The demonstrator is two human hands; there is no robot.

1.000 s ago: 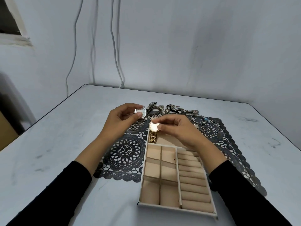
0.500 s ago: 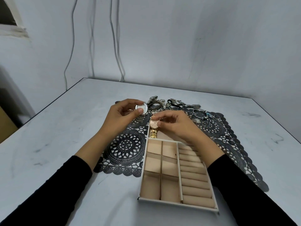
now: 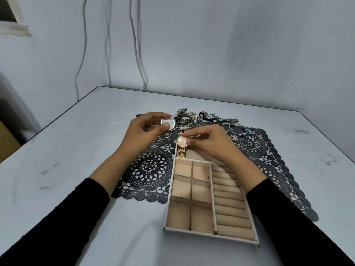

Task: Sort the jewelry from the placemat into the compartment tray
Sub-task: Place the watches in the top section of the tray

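My left hand (image 3: 141, 134) pinches a silver watch (image 3: 168, 123) by its round case, held above the black lace placemat (image 3: 151, 169). My right hand (image 3: 210, 143) pinches a gold watch (image 3: 181, 142) at its case; the gold band hangs down into the far compartment of the compartment tray (image 3: 211, 232). The tray is white with beige lining, with square cells on the left and ring rolls on the right, all without jewelry. A pile of jewelry (image 3: 194, 119) lies along the placemat's far edge, with bangles (image 3: 237, 128) and small rings (image 3: 258, 144) at the right.
The grey table (image 3: 67, 160) ends at a dark left edge and meets a grey wall at the back. Cables (image 3: 137, 45) hang down the wall behind it. My black sleeves reach in from the bottom corners.
Both hands have stayed near the same spot, each still holding its watch. The gold watch's face has tilted and sunk slightly towards the tray's far compartment.
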